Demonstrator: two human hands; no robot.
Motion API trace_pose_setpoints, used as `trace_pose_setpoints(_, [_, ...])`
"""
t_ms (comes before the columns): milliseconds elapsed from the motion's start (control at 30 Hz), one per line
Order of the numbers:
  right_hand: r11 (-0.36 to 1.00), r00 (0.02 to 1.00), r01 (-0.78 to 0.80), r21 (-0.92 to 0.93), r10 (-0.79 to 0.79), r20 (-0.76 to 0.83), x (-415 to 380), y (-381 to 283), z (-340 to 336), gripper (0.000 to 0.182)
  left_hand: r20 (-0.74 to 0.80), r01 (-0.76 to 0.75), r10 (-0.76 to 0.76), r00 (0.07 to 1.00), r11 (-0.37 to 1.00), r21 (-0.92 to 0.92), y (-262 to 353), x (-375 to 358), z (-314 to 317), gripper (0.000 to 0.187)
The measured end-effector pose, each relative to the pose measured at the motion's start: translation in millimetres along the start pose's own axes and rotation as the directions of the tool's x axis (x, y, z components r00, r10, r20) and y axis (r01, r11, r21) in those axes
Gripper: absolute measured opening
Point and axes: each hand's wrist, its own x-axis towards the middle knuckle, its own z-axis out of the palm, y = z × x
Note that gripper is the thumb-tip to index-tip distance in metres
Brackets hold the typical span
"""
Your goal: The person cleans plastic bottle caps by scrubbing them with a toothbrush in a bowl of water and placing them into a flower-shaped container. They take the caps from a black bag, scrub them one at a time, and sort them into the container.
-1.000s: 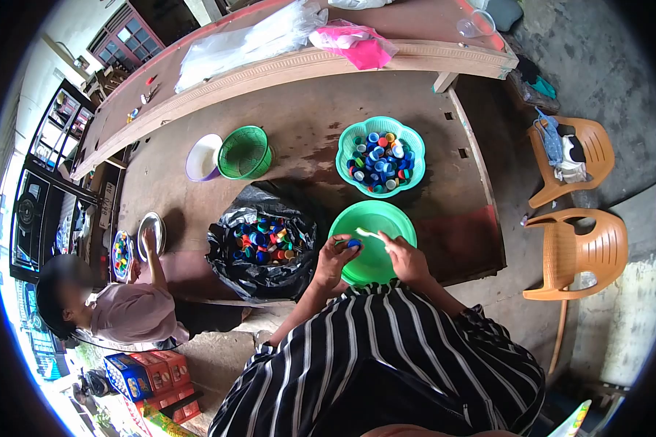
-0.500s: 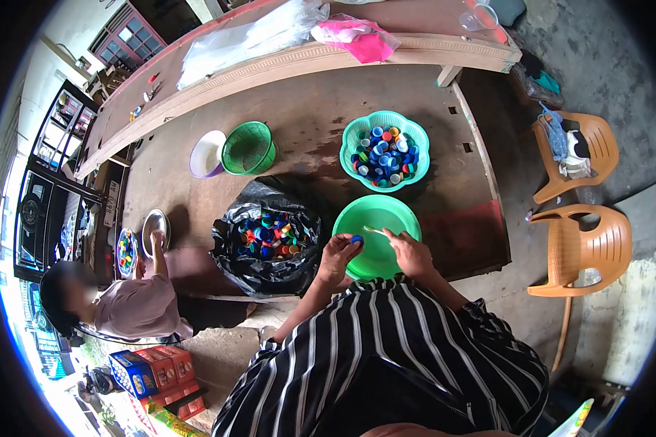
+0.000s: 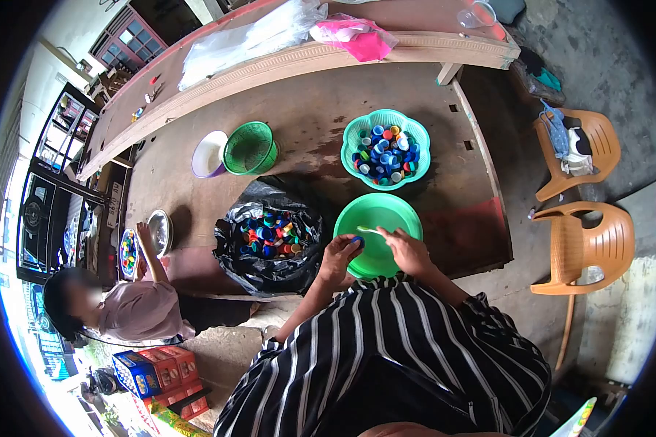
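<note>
While both hands work over the green basin, the scene reads as follows.

Landmark: green basin (image 3: 386,211), near the table's front edge, its inside mostly bare.
Left hand (image 3: 340,251): at the basin's near-left rim, fingers pinched on a blue cap (image 3: 357,239).
Right hand (image 3: 408,247): at the basin's near-right rim, closed on a thin pale tool (image 3: 369,231) whose tip points at the cap (what the tool is, I cannot tell).
Hands: close together, each clamped on its own thing, not touching each other.
Bag (image 3: 270,244): black, open, just left of the basin, full of mixed caps.
Basket (image 3: 385,149): teal, just beyond the basin, holding caps, mostly blue.
Small green basket (image 3: 249,149) and white bowl (image 3: 208,154): beyond the bag, well left of the basin.
Co-worker: seated far left of the basin, a hand (image 3: 143,231) up by a small tray of caps (image 3: 127,251).
Progress: judging by the full bag and the partly filled basket, some caps look done and many are left.
</note>
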Motion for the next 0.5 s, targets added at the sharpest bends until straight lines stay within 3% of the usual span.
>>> trace_pose_setpoints(33, [0.985,0.994,-0.095,-0.142,0.101,0.035,3.3,9.9,4.3,0.048,0.003,-0.003,0.003,1.0,1.0,-0.003,-2.2,1.0,0.2,0.02])
trace_pose_setpoints(100, [0.972,0.989,-0.131,-0.195,0.143,0.046,8.3,30.4,25.2,0.05,0.002,0.01,-0.011,1.0,1.0,0.011,-3.0,1.7,-3.0,0.021])
trace_pose_setpoints(167, [0.903,0.995,0.047,-0.428,-0.08,-0.06,10.7,43.5,44.4,0.051,0.007,0.029,-0.029,1.0,0.999,-0.027,0.3,-4.2,-1.1,0.022])
trace_pose_setpoints(200, [0.902,0.994,0.048,-0.429,-0.084,-0.064,11.1,39.8,41.8,0.051,0.015,0.029,-0.028,0.999,0.999,-0.018,0.3,-2.5,-2.0,0.022])
trace_pose_setpoints(267, [0.961,0.997,0.057,-0.272,-0.039,0.071,10.2,31.7,36.4,0.05,0.027,0.012,-0.012,1.0,1.0,-0.008,0.0,0.8,-3.8,0.021])
trace_pose_setpoints(400, [0.998,0.999,-0.037,-0.051,0.038,0.016,4.8,-11.0,-4.4,0.05,0.04,-0.01,0.016,0.999,0.989,-0.146,-3.1,2.5,-5.5,0.02])
trace_pose_setpoints(500, [0.991,0.997,0.075,0.108,-0.074,-0.015,-3.0,-14.1,-6.7,0.048,0.101,-0.01,0.025,0.995,0.989,-0.146,-2.6,4.3,-5.6,0.018])
